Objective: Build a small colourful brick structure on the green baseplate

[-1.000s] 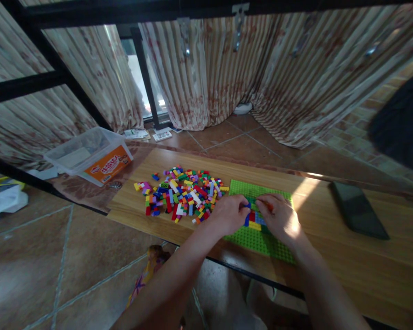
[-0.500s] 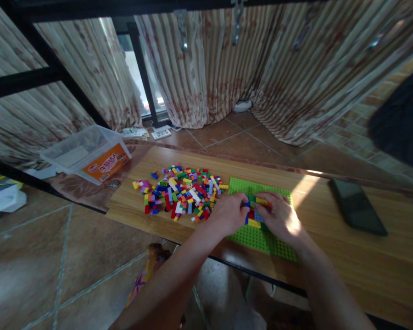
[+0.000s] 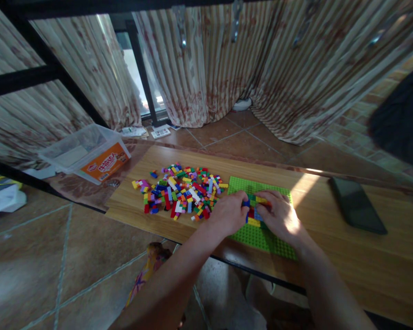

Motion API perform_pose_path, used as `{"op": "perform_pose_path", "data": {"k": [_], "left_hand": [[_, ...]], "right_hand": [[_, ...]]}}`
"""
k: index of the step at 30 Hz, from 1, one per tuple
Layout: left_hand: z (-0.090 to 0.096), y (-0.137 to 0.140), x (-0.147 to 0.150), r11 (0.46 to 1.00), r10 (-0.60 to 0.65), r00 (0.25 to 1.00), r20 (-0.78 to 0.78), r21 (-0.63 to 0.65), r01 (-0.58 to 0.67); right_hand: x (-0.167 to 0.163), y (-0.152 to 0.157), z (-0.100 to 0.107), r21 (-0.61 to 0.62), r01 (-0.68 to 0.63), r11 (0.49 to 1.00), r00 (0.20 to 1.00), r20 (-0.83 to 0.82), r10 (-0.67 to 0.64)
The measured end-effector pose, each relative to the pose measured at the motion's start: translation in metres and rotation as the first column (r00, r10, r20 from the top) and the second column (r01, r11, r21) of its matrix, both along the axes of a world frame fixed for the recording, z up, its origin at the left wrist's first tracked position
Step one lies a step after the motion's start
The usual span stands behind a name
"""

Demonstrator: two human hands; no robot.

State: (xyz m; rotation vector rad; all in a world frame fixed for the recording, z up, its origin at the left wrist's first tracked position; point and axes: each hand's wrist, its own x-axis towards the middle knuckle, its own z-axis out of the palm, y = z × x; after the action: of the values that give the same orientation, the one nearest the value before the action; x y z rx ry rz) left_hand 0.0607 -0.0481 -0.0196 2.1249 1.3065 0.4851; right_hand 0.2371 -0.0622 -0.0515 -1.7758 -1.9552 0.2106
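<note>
On the wooden table [image 3: 317,206], some bricks [image 3: 253,222] sit on the green baseplate [image 3: 251,236], a loose pile [image 3: 182,190] remains left, left hand [image 3: 229,211] pinching a blue brick [image 3: 247,203], right hand [image 3: 280,217] hiding its grip.

Baseplate [image 3: 251,236] bright green; loose bricks [image 3: 194,195] mixed red, yellow, blue, white, green, orange. Curtains [image 3: 227,68] pale, brown-striped, with reddish blotches.
</note>
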Motion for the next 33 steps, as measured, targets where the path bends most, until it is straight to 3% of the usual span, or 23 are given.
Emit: {"op": "perform_pose_path", "data": {"k": [33], "left_hand": [[-0.0005, 0.0003, 0.0004, 1.0, -0.005, 0.999, -0.041, 0.003, 0.005]], "right_hand": [[0.0021, -0.0002, -0.0027, -0.017, -0.01, 1.0, 1.0, -0.01, 0.01]]}}
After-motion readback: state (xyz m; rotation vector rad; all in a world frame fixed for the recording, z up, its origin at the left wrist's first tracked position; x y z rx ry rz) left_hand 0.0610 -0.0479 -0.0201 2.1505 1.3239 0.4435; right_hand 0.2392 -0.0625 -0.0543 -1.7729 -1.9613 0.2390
